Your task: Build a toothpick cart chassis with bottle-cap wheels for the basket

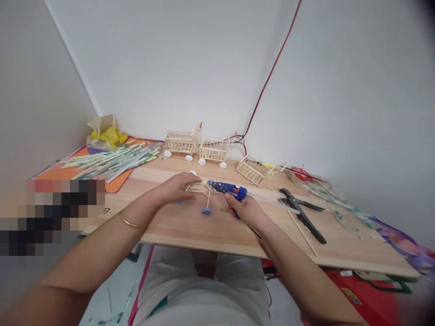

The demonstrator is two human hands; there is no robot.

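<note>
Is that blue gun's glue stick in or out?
In: the translucent glue stick juts from the back of the blue glue gun, held in the right hand.

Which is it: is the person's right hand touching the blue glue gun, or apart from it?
Touching. The head view shows the right hand closed around the blue glue gun below its barrel, with no gap.
</note>
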